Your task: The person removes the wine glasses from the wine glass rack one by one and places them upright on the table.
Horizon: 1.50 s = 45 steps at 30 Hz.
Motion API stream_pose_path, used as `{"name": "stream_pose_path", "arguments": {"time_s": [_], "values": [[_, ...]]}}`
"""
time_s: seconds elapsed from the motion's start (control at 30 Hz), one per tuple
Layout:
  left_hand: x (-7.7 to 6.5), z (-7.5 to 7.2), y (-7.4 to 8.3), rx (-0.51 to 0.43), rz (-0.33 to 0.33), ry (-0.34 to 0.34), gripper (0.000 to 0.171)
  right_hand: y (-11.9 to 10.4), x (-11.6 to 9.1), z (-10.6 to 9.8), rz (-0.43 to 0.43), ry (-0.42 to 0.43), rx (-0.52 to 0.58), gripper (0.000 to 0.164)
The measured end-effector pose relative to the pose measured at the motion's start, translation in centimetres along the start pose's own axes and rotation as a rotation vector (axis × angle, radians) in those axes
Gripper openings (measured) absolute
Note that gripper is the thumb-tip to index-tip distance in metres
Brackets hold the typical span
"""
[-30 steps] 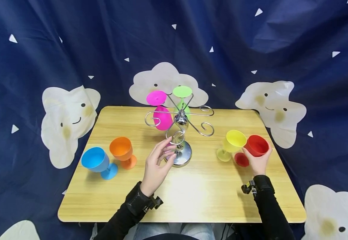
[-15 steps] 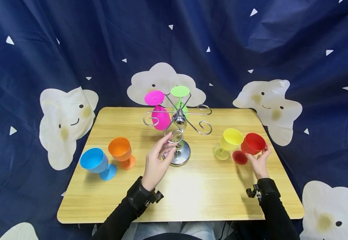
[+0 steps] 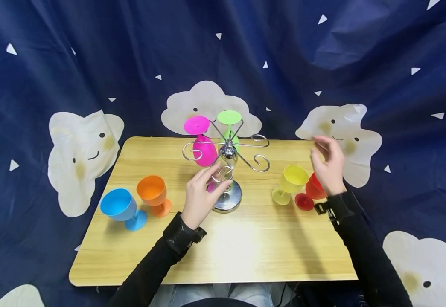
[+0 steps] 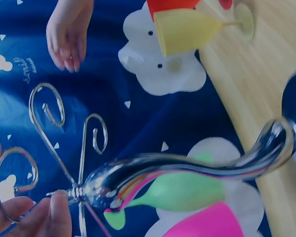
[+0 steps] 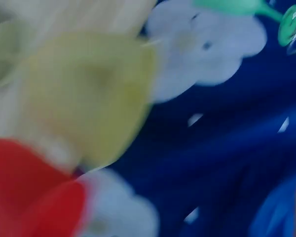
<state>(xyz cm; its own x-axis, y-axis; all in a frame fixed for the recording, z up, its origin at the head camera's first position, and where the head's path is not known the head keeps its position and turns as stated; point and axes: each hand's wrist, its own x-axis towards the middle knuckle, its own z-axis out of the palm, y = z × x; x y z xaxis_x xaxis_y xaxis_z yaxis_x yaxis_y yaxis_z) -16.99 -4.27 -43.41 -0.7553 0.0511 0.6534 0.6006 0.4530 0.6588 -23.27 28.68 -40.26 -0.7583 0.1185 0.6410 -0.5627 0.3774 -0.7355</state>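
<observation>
My left hand (image 3: 203, 192) pinches the front curled hook of a chrome stemware rack (image 3: 228, 151); in the left wrist view the thumb and fingers (image 4: 60, 212) close about the wire. From the rack's far hooks hang a magenta goblet (image 3: 205, 152) and a green goblet (image 3: 229, 117), both upside down. My right hand (image 3: 328, 166) is raised above a red goblet (image 3: 315, 187), fingers loosely bent and holding nothing. That goblet stands upright, partly hidden behind the wrist, close beside an upright yellow goblet (image 3: 293, 179). The right wrist view is blurred.
On the left of the wooden table (image 3: 261, 256) stand an upright blue goblet (image 3: 118, 204) and an upright orange goblet (image 3: 151, 190). A dark blue curtain (image 3: 138, 51) with pale smiling shapes hangs behind the table.
My right hand has let go of the red goblet and risen above it toward the back. The left hand stays at the rack's front hook. The goblets keep their places.
</observation>
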Motion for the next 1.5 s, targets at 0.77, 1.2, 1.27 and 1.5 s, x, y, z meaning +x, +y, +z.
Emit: {"name": "stream_pose_path", "arguments": {"time_s": [0.77,1.2,1.27,1.5], "values": [[-0.2,1.6,1.5,0.058,0.091,-0.035,0.055,-0.6,13.7,11.8,0.666,-0.779,-0.219,0.042],[-0.1,2.3,1.8,0.064,0.087,-0.037,0.063,-1.8,14.1,11.7,0.803,-0.684,-0.142,0.019],[-0.1,2.3,1.8,0.065,0.085,-0.041,0.062,-1.7,14.1,11.5,0.828,-0.672,-0.097,0.017],[-0.1,2.2,1.4,0.073,0.090,-0.038,0.063,-1.7,14.1,10.8,0.803,-0.733,-0.078,0.020]]}}
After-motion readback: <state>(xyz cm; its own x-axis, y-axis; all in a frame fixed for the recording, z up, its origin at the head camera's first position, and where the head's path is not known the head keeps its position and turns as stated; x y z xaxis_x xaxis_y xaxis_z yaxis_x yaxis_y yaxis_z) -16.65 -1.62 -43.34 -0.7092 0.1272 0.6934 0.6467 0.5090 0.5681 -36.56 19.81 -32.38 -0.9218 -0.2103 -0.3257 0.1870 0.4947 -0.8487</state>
